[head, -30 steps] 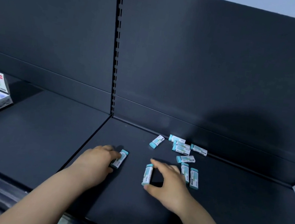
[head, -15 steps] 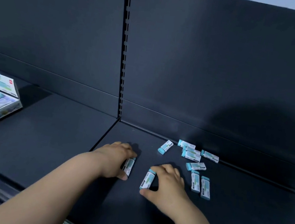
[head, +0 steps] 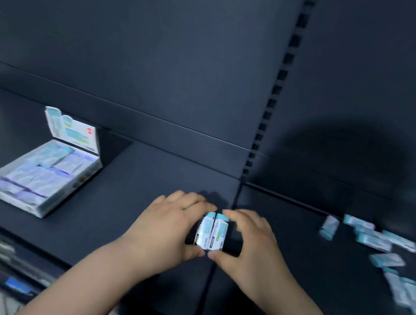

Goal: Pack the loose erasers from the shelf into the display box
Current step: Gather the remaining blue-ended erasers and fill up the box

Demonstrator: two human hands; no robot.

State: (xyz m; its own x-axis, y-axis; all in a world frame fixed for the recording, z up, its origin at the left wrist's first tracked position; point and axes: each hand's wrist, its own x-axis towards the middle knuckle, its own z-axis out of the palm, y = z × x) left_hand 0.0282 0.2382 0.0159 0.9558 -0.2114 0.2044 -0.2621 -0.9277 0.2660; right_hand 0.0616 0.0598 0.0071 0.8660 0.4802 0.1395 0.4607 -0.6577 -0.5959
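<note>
Dark shelf [head: 140,214] boards ran across the view. Over their seam two erasers [head: 211,234] sat side by side, long axes pointing away from the person, clamped between the curled fingers of the left hand [head: 164,228] and right hand [head: 249,251]. Well to the left, nearer the left hand, stood the open display box [head: 74,186], its contents blurred. More loose erasers [head: 371,239] smeared out on the right.

Print on held erasers [head: 211,231], display box lid [head: 73,130]: too blurred, nothing legible.
</note>
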